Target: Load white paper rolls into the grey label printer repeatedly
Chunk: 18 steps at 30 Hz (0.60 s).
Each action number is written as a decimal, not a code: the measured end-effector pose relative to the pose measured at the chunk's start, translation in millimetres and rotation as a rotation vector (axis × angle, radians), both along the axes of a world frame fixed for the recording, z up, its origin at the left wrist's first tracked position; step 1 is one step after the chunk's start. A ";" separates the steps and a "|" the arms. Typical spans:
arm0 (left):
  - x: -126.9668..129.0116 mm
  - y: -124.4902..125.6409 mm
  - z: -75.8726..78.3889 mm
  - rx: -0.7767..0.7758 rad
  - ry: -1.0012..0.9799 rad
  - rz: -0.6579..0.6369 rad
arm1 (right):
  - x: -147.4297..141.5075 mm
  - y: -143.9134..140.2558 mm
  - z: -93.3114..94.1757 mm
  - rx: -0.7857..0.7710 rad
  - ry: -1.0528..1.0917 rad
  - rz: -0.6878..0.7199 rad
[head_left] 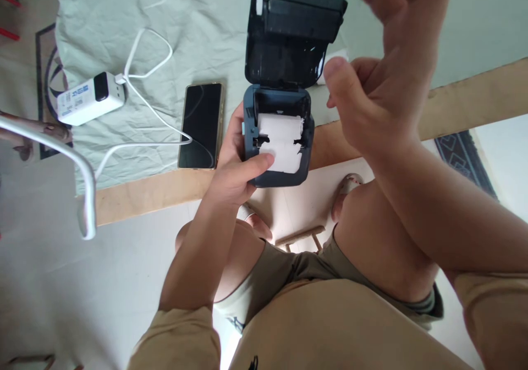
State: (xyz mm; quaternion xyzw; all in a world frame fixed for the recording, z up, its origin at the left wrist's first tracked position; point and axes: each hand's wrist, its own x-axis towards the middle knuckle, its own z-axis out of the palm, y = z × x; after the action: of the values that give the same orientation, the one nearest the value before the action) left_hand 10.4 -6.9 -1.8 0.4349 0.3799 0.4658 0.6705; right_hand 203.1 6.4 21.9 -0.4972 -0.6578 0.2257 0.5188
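Note:
My left hand (237, 164) is closed around a small dark blue label printer (307, 164), its thumb pressing on the paper. The printer's black lid (289, 40) stands swung up, away from me. Inside lies a roll of white paper (280, 125) with ragged edges, its loose end laid over the front. To the right of the lid, my right hand (383, 78) is raised with fingers apart and nothing seen in it; its upper fingers leave the frame. Behind its thumb, a small white item (336, 56) is partly hidden, so I cannot make out what it is.
A phone (201, 125) with a dark screen lies on the pale green cloth (214, 29), left of the printer. Farther left is a white power bank (91, 98) with a white cable (136, 92) plugged in. A curved white bar (88, 183) crosses the left side. The table's wooden edge (152, 194) runs below.

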 end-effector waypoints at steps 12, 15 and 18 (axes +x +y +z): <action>0.6 5.1 -10.6 0.034 -0.170 0.049 | -5.0 0.6 -11.0 0.121 -0.244 0.254; 0.5 4.9 -9.3 0.051 -0.228 0.031 | -6.7 -2.2 -9.9 0.071 -0.192 0.323; -1.1 2.3 -7.9 0.015 -0.188 0.063 | -11.1 -6.5 -7.2 -0.003 -0.087 0.346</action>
State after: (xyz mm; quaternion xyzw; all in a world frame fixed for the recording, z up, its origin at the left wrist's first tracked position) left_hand 9.2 -4.6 -9.7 0.3820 0.3254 0.5282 0.6850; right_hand 192.1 -0.1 14.6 -0.3865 -0.7550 0.2910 0.4426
